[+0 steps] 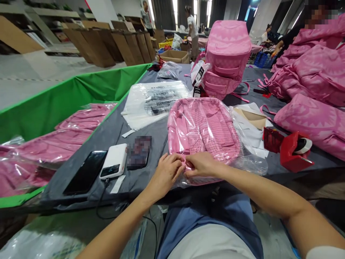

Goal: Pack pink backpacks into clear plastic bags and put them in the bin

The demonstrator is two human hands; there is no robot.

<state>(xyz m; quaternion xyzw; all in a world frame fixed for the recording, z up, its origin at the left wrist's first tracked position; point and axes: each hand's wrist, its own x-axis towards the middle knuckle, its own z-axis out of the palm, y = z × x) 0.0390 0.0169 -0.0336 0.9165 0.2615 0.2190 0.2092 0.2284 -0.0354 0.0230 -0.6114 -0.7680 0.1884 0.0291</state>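
Observation:
A pink backpack (205, 133) lies flat at the table's near edge, wrapped in a clear plastic bag (250, 163) whose loose part spreads out to the right. Both hands meet at the backpack's near end. My left hand (168, 171) has its fingers curled and pinches the plastic there. Close beside it, my right hand (201, 164) is closed with thumb and fingertips on the same edge of the bag. The exact bit of film between the fingertips is partly hidden by the fingers.
Left of the hands lie a power bank (114, 162), a black phone (86, 172) and another dark phone. A red tape dispenser (295, 153) is at right. Flat plastic bags (153, 100) and an upright pink backpack (228, 54) are behind. A green-walled bin (81, 86) holds bagged backpacks.

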